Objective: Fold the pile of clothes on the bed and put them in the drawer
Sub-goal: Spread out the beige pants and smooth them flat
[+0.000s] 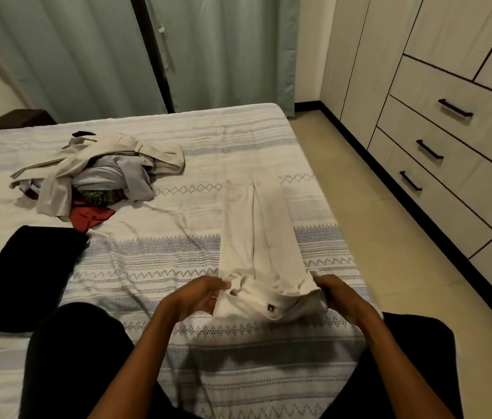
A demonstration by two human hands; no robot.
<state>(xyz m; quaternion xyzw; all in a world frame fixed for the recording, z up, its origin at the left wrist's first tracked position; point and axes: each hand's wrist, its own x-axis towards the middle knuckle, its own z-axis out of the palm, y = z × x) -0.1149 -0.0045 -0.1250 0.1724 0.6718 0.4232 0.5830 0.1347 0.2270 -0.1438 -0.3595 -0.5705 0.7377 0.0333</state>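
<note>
Both hands are at the near end of a pair of cream trousers [254, 237] stretched out on the bed [178, 343]. His left hand [199, 294] pinches the waistband's left corner with curled fingers, and the right hand [334, 293] grips the right corner, fingers wrapped round the cloth. That near end is lifted a little off the striped cover; the legs lie flat, running away toward the far side. Further off to the left sits the pile of clothes [96, 173], a beige garment on top, grey, green and red pieces under it. Near left of the pile lies a flat black folded garment [24, 276]. Along the right wall stand the drawers [438, 164], all closed, with dark handles.
</note>
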